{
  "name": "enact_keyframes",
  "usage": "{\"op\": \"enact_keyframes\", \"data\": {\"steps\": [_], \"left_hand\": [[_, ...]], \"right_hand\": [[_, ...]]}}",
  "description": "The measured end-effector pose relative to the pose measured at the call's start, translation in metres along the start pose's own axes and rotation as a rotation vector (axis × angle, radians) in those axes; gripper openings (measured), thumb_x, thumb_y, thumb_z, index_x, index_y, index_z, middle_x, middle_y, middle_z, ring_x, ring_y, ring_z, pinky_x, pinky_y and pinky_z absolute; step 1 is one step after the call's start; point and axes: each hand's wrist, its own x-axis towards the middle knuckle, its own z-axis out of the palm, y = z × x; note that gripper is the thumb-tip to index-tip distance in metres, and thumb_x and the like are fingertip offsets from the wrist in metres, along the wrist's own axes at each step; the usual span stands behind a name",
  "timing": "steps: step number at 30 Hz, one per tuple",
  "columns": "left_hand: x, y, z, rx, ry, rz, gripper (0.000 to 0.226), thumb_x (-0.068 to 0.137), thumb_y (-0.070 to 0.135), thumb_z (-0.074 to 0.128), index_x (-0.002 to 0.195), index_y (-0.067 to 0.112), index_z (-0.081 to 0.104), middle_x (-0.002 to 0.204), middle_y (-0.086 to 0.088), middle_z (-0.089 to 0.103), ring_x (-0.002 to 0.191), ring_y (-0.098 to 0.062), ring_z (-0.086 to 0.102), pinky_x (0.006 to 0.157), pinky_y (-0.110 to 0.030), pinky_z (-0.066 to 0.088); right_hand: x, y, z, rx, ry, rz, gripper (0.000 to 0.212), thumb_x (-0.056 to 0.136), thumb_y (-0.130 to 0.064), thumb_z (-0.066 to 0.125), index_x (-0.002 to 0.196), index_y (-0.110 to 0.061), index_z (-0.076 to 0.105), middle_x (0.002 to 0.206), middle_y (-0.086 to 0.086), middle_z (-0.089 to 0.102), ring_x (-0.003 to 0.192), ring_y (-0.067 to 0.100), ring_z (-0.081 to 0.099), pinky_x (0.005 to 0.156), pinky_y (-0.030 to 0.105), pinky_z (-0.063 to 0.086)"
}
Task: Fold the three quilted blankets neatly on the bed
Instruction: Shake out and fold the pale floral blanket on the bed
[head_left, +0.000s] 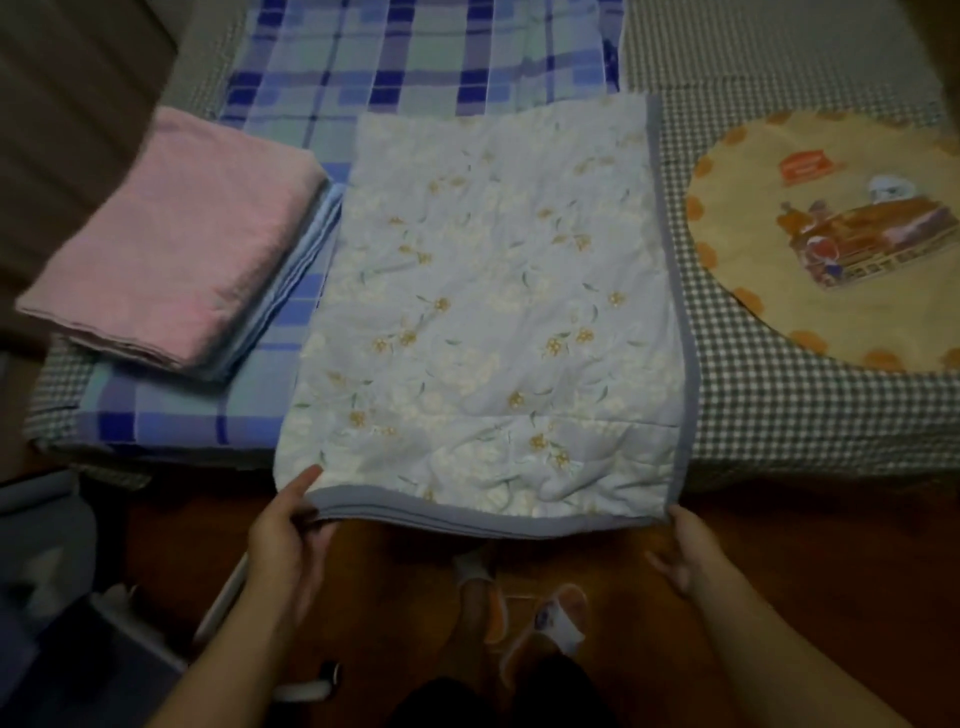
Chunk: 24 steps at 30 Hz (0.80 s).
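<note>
A pale blue floral quilted blanket with a grey border lies folded into a long rectangle on the bed, its near end hanging over the bed's front edge. My left hand grips its near left corner, thumb on top. My right hand touches the near right corner with the fingers underneath. A folded pink blanket sits at the left on a folded light blue layer. Beneath them a blue plaid blanket is spread flat.
The bed has a grey-checked sheet. A round yellow cushion with a cartoon print lies at the right. Below is a wooden floor with my slippered feet. Dark clutter stands at the lower left.
</note>
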Motion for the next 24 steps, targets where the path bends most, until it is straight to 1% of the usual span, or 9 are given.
{"op": "enact_keyframes", "data": {"steps": [2, 4, 7, 11, 13, 16, 20, 22, 24], "left_hand": [[-0.01, 0.009, 0.007, -0.073, 0.043, -0.01, 0.023, 0.097, 0.01, 0.055, 0.114, 0.012, 0.07, 0.118, -0.006, 0.065, 0.104, -0.021, 0.063, 0.082, -0.032, 0.054], [-0.01, 0.018, 0.01, -0.058, 0.07, 0.022, 0.025, 0.099, 0.012, 0.056, 0.117, 0.02, 0.071, 0.116, -0.002, 0.067, 0.105, -0.019, 0.065, 0.087, -0.032, 0.055], [-0.007, 0.04, 0.01, -0.101, 0.08, 0.017, 0.025, 0.097, 0.009, 0.056, 0.107, 0.023, 0.073, 0.119, -0.005, 0.067, 0.106, -0.021, 0.067, 0.088, -0.032, 0.057], [-0.006, 0.065, 0.001, -0.099, 0.086, 0.02, 0.029, 0.098, 0.005, 0.051, 0.116, 0.02, 0.068, 0.12, -0.005, 0.064, 0.102, -0.018, 0.066, 0.065, -0.023, 0.057], [-0.004, 0.068, -0.005, -0.058, 0.093, 0.051, 0.036, 0.096, -0.001, 0.049, 0.12, 0.019, 0.066, 0.122, -0.01, 0.063, 0.1, -0.023, 0.067, 0.063, -0.026, 0.057], [-0.002, 0.062, -0.017, 0.031, 0.135, 0.094, 0.053, 0.092, -0.009, 0.049, 0.132, 0.023, 0.059, 0.124, -0.014, 0.06, 0.096, -0.028, 0.066, 0.061, -0.033, 0.058], [0.005, 0.04, -0.033, 0.153, 0.253, 0.068, 0.077, 0.089, -0.006, 0.06, 0.15, 0.033, 0.036, 0.148, -0.013, 0.046, 0.121, -0.033, 0.056, 0.071, -0.037, 0.055], [0.014, 0.03, -0.043, 0.16, 0.339, -0.034, 0.078, 0.085, -0.006, 0.064, 0.151, 0.027, 0.036, 0.148, -0.017, 0.046, 0.121, -0.037, 0.056, 0.077, -0.042, 0.056], [0.028, 0.024, -0.054, 0.152, 0.31, -0.137, 0.065, 0.081, -0.007, 0.065, 0.14, 0.014, 0.051, 0.136, -0.023, 0.057, 0.109, -0.038, 0.063, 0.069, -0.045, 0.058]], "right_hand": [[0.013, 0.029, 0.018, 0.124, -0.115, 0.078, 0.047, 0.091, -0.055, 0.055, 0.128, -0.027, 0.057, 0.127, 0.004, 0.057, 0.112, 0.029, 0.053, 0.093, 0.047, 0.049], [0.013, 0.058, 0.042, 0.344, -0.287, 0.156, 0.06, 0.083, -0.066, 0.06, 0.129, -0.028, 0.056, 0.125, 0.011, 0.058, 0.116, 0.039, 0.054, 0.101, 0.059, 0.043], [0.005, 0.086, 0.07, 0.74, -0.399, 0.218, 0.082, 0.063, -0.064, 0.077, 0.128, -0.02, 0.054, 0.124, 0.017, 0.058, 0.121, 0.044, 0.05, 0.102, 0.068, 0.038], [-0.006, 0.08, 0.076, 1.019, -0.329, 0.128, 0.067, 0.078, -0.051, 0.075, 0.133, -0.017, 0.058, 0.126, 0.016, 0.065, 0.119, 0.037, 0.059, 0.108, 0.053, 0.041], [-0.009, 0.064, 0.06, 1.069, -0.294, 0.066, 0.062, 0.079, -0.039, 0.073, 0.135, -0.017, 0.057, 0.131, 0.014, 0.063, 0.121, 0.034, 0.058, 0.111, 0.048, 0.04], [-0.021, 0.03, 0.022, 1.086, -0.183, 0.008, 0.077, 0.062, -0.022, 0.073, 0.138, -0.018, 0.055, 0.133, 0.011, 0.061, 0.124, 0.03, 0.056, 0.111, 0.047, 0.039], [-0.05, -0.008, -0.029, 1.065, -0.18, -0.12, 0.101, 0.039, -0.014, 0.09, 0.134, -0.012, 0.057, 0.127, 0.016, 0.065, 0.118, 0.035, 0.06, 0.106, 0.051, 0.044], [-0.077, -0.027, -0.043, 0.906, -0.222, -0.189, 0.076, 0.057, -0.015, 0.089, 0.127, -0.013, 0.061, 0.12, 0.013, 0.069, 0.113, 0.031, 0.065, 0.102, 0.048, 0.048], [-0.099, -0.041, -0.054, 0.67, -0.133, -0.234, 0.038, 0.081, -0.015, 0.073, 0.118, -0.015, 0.063, 0.116, 0.009, 0.07, 0.106, 0.026, 0.065, 0.089, 0.041, 0.053]]}}
